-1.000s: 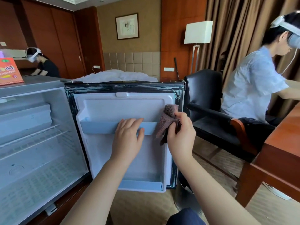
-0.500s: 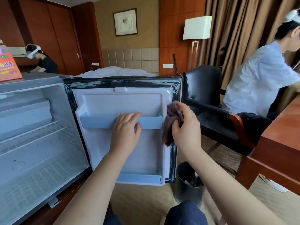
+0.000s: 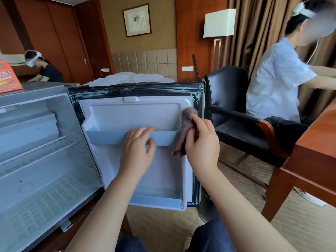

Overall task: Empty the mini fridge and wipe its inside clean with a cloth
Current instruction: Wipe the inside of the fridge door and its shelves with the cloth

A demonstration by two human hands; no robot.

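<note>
From my remote seat, far left, an orange carton lies on top of the mini fridge, cut off by the frame edge, its print too blurred to read; the fridge cabinet stands open towards me, and in it I see a freezer compartment up top and a white wire shelf below it, with the ribbed floor under that. The fridge door is swung fully open to the right of the cabinet, its inner lining facing me, its black gasket smeared; it carries an upper door shelf and a lower door shelf, and in both I can make out only pale plastic. The left hand lies flat on the front rail of the upper door shelf, fingers straight over its top edge, thumb spread below, grasping nothing. Just right of it the brown cloth is bunched against the door's right inner edge, beside the end of the upper shelf, its lower end hanging loose; the right hand is clenched round the cloth, forefinger stretched along it. Below the door's right corner a dark waste bin shows; the door and my right forearm cover most of it, so I cannot tell what it holds. Further right stand a black armchair and a wooden desk, the desk cut off by the frame.
</note>
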